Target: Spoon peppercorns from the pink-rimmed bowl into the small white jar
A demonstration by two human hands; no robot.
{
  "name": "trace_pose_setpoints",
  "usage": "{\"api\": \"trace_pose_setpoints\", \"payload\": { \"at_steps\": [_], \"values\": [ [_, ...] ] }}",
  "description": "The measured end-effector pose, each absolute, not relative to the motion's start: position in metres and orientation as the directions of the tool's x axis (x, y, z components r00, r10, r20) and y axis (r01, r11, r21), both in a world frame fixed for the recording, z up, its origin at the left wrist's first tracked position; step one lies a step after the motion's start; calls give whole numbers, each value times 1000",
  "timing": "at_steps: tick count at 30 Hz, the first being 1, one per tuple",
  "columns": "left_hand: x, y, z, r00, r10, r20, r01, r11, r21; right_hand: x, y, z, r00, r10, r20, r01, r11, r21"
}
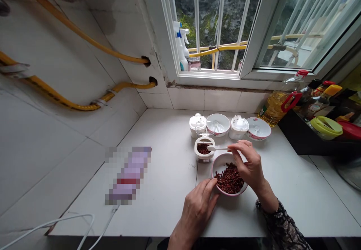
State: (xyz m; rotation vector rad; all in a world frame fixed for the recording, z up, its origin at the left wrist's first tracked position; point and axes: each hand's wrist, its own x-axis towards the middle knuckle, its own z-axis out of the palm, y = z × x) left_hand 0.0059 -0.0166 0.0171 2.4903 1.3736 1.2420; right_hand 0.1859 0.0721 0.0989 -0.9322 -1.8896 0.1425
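Observation:
My right hand (249, 163) is closed in a pinch on the handle of a small white spoon (220, 148). The spoon's head is over the mouth of an open white seasoning jar (197, 156), which has dark red peppercorns (203, 149) inside and its clear lid raised. In front of the jar, a pink-rimmed bowl (221, 164) holds more of the same reddish-brown peppercorns (229, 180). My left hand (199, 205) steadies this bowl, fingers and thumb at its left rim. Part of the bowl's right side is hidden behind my right hand.
Behind stand two lidded white jars (194, 129) (238, 131) and two bowls (218, 119) (259, 132) with white spoons. An oil bottle (273, 105) and a black rack (296, 135) of bottles are at right. A blurred purple object (131, 175) with a white cable (108, 221) lies left.

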Motion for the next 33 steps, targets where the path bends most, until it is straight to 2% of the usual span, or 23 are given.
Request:
{"api": "trace_pose_setpoints", "payload": {
  "at_steps": [3,10,13,16,21,25,33],
  "values": [
    [6,-17,16,284,722,630,698,-606,380,200,71,99,-218,727,651,549,643,-535],
    [5,-17,17,295,735,611,704,-599,382,206,69,87,-461,737,494,597,669,-443],
    [6,-17,19,290,730,619,707,-599,376,200,67,85,-490,766,415,579,642,-503],
    [6,-17,20,290,729,620,705,-601,377,199,65,86,-420,841,341,567,537,-625],
    [5,-17,21,286,740,608,699,-595,396,207,66,87,-182,951,248,540,308,-784],
    [4,-18,20,289,738,609,702,-596,390,211,68,90,-75,974,216,487,224,-844],
    [5,-17,19,287,735,614,705,-596,384,210,69,89,-22,996,92,296,94,-951]
  ]
}}
